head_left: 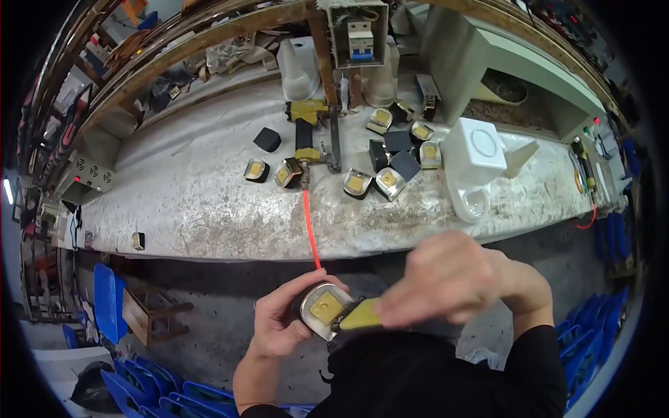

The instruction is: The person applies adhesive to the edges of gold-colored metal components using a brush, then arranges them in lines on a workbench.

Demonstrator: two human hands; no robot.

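Low in front of my body, my left hand [277, 322] is wrapped round a heel-shaped block [325, 311] with a shiny rim and a yellow square on its face. My right hand [446, 282] is closed on a yellow-green flat tool [362, 315], whose dark end touches the right edge of the block. Behind them on the bench lies a yellow and black air tool [305, 132], with a red hose [310, 230] running down from it. Several similar blocks [390, 182] are grouped to the right of that tool.
The pale worktop [209, 202] spans the view. On its right side are a white plastic container [475, 157] and a grey hooded box [529, 83]. A wooden stool [148, 315] and blue chairs [174, 397] stand on the floor at lower left.
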